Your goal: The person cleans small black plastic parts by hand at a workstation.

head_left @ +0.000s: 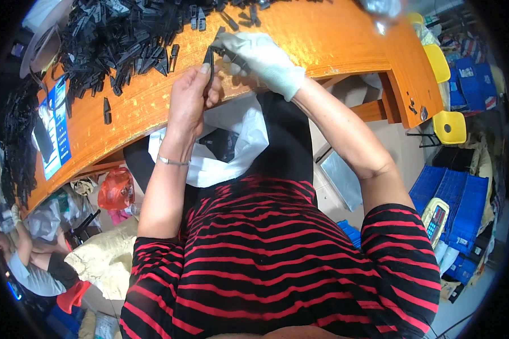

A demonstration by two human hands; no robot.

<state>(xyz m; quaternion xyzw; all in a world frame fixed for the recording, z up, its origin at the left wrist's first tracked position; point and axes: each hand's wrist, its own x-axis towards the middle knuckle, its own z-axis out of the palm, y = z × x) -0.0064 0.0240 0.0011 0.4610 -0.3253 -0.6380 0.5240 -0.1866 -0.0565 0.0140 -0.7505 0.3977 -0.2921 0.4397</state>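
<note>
The left hand (189, 93), bare, had a slim black piece (210, 65) pinched between thumb and fingers, its grip closed on the lower part. The right hand (260, 59), in a white glove, was at the upper end of that piece with its fingers curled; whether its grip was closed on the piece could not be told. The black piece was slanted just above the front edge of the wooden bench (333, 34). A big heap of black parts (116, 45) lay on the bench to the left, with a loose part (107, 111) apart from it, nearer the front edge. Below the hands, an open white bag (249, 144) held dark things (220, 142). A blue-and-white packet (56, 141) lay at the bench's left end.
</note>
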